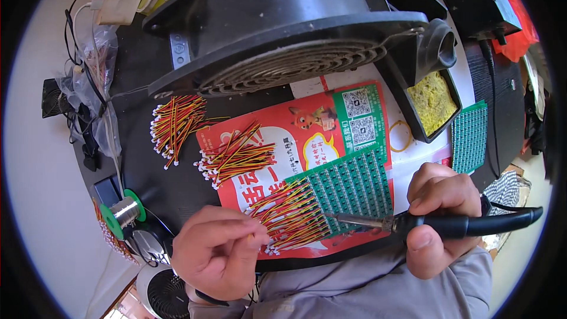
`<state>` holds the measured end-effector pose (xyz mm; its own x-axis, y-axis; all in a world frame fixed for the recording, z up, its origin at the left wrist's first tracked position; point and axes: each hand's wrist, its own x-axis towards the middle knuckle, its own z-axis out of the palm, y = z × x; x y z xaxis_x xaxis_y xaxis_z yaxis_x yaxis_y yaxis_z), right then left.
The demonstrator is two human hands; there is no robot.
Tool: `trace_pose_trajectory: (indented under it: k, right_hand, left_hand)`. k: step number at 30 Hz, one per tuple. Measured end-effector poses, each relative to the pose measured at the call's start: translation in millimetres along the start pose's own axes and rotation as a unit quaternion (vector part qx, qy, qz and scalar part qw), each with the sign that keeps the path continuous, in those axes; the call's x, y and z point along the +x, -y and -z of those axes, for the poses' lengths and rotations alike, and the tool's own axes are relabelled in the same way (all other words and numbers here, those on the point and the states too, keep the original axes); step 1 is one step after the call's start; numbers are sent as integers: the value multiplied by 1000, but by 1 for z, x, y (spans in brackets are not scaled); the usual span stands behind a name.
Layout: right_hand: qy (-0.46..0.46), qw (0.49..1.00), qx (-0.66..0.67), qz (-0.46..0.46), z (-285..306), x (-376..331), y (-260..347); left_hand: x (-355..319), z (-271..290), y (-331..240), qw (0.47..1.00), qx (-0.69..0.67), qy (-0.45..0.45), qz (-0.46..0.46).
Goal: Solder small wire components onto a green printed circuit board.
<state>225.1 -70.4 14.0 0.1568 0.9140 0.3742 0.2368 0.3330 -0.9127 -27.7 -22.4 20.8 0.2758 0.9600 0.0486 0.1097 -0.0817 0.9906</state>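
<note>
My right hand (443,215) grips a soldering iron (460,225) by its black handle. The metal tip points left, over a green circuit board panel (351,192) with rows of small parts. Red, yellow and black wires (289,212) with white connectors lie side by side along the panel's left edge. Just left of these wires, my left hand (218,251) is closed in a pinch; what is between its fingertips is too small to make out. Two loose piles of similar wires, a nearer pile (239,152) and a farther pile (179,125), lie beyond.
A large black fan (289,65) stands over the far side of the table. Right of it is a holder tray with a yellow sponge (433,103). Another green panel (470,139) lies at the right. A solder spool (124,214) stands left; a red printed sheet (322,142) lies under the work.
</note>
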Motion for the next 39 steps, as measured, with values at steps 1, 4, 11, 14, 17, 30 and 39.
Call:
trace_pose_trajectory:
  k: [1, 4, 11, 14, 17, 30, 39]
  right_hand:
    - [-1, 1000, -5, -7, 0, 0, 1]
    - [14, 1000, -18, -11, 1, 3, 4]
    - [35, 999, -33, -2, 2, 7, 5]
    - [10, 999, -41, 0, -3, 5, 1]
    - [2, 999, -47, -3, -3, 4, 1]
    - [22, 998, -55, -3, -1, 4, 3]
    - [42, 997, -67, -17, -2, 3, 4]
  left_hand:
    - [0, 0, 1, 1000, 8, 6, -6]
    - [0, 1, 3, 999, 45, 25, 0]
    - [4, -4, 1, 997, 67, 22, -4]
    - [3, 0, -5, 992, 117, 48, 29]
    - [4, 1, -6, 988, 130, 72, 44]
    - [8, 0, 0, 997, 40, 55, 34]
    - [10, -3, -4, 994, 97, 51, 17]
